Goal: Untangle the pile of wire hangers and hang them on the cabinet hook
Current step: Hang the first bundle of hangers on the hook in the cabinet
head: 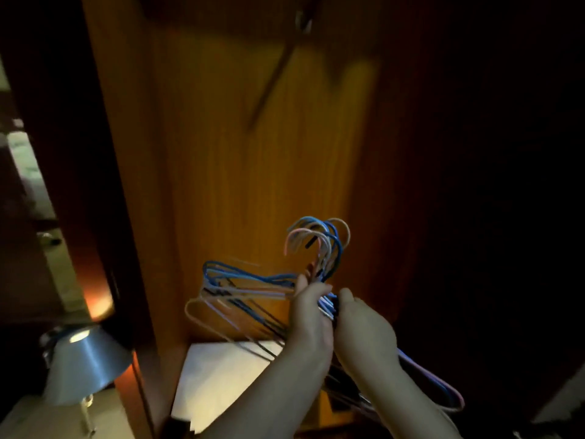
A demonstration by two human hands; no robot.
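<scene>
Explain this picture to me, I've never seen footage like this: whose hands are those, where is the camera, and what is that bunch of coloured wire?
There is no machine here, just a person working with bare hands. The single picture comes from a camera worn on their head, looking forward and down, so the arms reach in from the bottom. The left hand and right hand both grip a bundle of wire hangers near the necks, hooks pointing up; the wires are blue, pink, black and cream. Behind stands a wooden cabinet. Near its top a dark hanger seems to hang from a blurred hook. Lower left is a metal-shaded lamp; below the hands lies a pale surface.
</scene>
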